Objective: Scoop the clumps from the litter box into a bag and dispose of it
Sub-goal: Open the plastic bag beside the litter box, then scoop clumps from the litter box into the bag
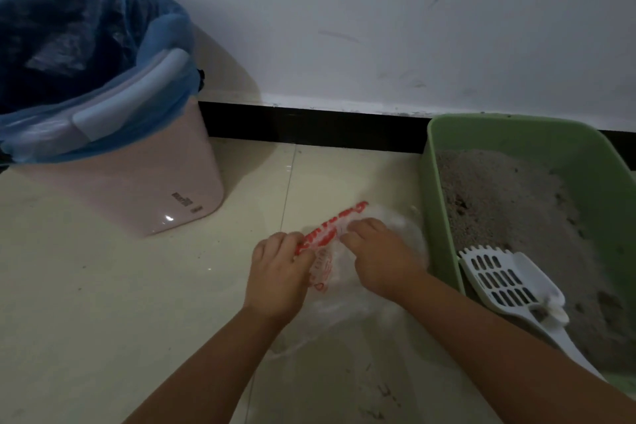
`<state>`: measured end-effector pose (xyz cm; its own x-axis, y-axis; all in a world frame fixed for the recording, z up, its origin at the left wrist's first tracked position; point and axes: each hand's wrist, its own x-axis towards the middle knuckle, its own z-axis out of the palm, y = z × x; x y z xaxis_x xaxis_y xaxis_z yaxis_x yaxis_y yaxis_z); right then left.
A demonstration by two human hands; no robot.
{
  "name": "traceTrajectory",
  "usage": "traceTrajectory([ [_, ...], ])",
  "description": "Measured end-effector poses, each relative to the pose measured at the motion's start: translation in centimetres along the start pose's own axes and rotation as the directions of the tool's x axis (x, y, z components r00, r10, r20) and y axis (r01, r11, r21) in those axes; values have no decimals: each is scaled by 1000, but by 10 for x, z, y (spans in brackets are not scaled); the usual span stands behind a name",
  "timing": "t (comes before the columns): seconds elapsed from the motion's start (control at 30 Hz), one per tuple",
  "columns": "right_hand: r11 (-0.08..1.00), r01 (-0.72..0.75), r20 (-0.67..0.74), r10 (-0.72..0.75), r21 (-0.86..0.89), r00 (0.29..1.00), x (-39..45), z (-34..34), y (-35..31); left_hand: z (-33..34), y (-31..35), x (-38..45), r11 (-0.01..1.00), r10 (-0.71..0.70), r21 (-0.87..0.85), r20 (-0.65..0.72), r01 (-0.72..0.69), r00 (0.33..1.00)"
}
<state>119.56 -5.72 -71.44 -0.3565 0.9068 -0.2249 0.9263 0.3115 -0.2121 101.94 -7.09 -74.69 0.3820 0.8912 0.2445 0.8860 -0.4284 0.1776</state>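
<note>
From your head camera, both your hands work a thin clear plastic bag with red print (330, 237) that lies on the pale tiled floor (103, 303), just left of the green plastic litter box (444, 182). Your left hand (278, 272) pinches the red-printed edge of the bag with curled fingers. Your right hand (382, 258) lies on the bag with its fingers bent down into the plastic, gripping it. The litter box holds grey sandy litter (509, 203), and a white slotted plastic scoop (502, 279) rests in it at the near end, handle toward you. To the left stands a pink plastic bin (165, 189) lined with a blue bag (86, 45), against the white wall (378, 10).
</note>
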Motion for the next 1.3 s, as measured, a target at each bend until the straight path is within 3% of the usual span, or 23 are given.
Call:
traceTrajectory([
  [0.1,974,-224,203,212,33,956,10,8,11,-6,10,-2,984,-104,172,338,47,935],
  [0.2,967,-255,269,244,8,932,13,16,25,-6,12,0,969,-207,218,472,114,857],
  [0.3,963,-262,195,247,55,949,15,11,36,-11,10,14,980,-182,158,436,124,881],
  [0.43,957,-234,-41,244,174,969,11,-13,47,-26,10,34,990,-133,97,407,102,904],
  [0.5,941,-231,-135,270,249,953,6,-31,54,-36,16,41,995,-82,78,347,58,934],
  [0.6,908,-289,-168,350,304,922,-4,-54,68,-46,37,54,1000,5,0,220,-5,975],
  [0.7,879,-372,-241,447,299,862,-25,-68,94,-42,77,75,992,-54,-97,216,77,975],
  [0.8,817,-533,-20,550,218,835,-61,-73,121,-25,119,92,981,-87,-141,279,130,957],
  [0.9,757,-653,272,627,7,730,-101,-76,133,-7,158,107,971,-118,-159,341,180,933],
  [1.0,697,-712,477,600,84,643,-135,-72,131,11,187,112,974,-118,-141,351,178,929],
  [1.1,646,-720,443,584,253,680,-159,-60,126,25,198,111,982,-86,-119,399,145,913],
  [1.2,681,-714,319,648,166,692,-173,-49,125,35,192,111,992,36,-126,402,17,915],
  [1.3,641,-757,323,695,127,643,-187,-43,136,40,174,100,926,279,-313,199,-208,939],
])
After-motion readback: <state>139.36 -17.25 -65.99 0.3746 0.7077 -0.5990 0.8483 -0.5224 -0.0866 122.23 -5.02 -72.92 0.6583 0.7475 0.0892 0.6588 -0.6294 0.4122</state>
